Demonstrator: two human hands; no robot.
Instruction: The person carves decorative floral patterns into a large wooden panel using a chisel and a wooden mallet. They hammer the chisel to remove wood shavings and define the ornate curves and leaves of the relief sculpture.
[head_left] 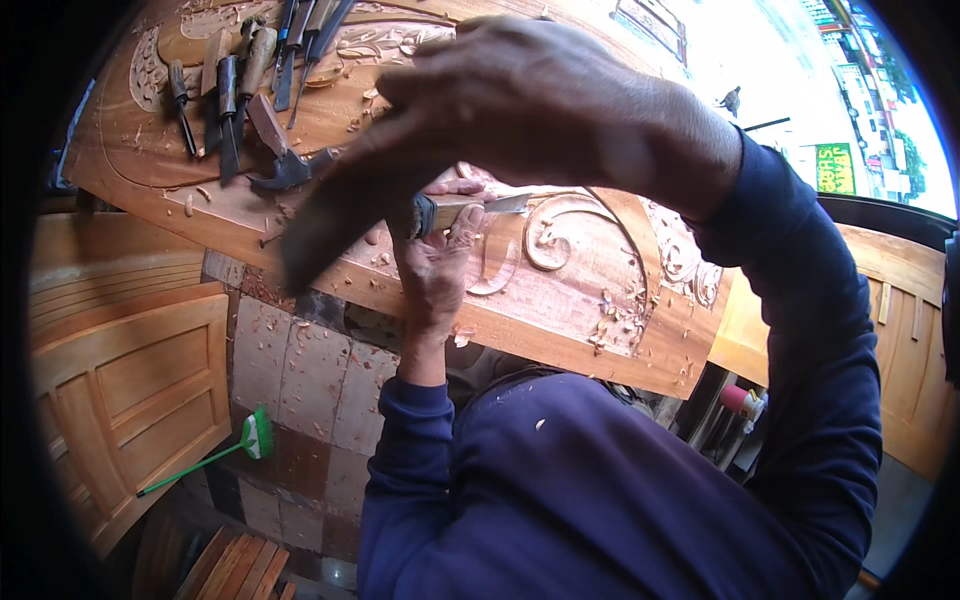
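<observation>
My left hand [435,270] grips a chisel [510,204] by its dark-capped handle; the blade points right, at the scroll relief [545,235] on a carved wooden panel [500,325]. Raised above it, my right hand [540,100] is closed around a dark, blurred mallet-like block [320,230], which slants down to the left and hides part of the panel. Wood shavings [610,325] lie scattered over the carving.
Several carving tools [228,90] and an adze-like tool [285,170] lie at the back left. Panelled doors [130,380] stand at the left. A green broom [255,432] is on the tiled floor. A red cylindrical object [738,400] sits under the panel's right end.
</observation>
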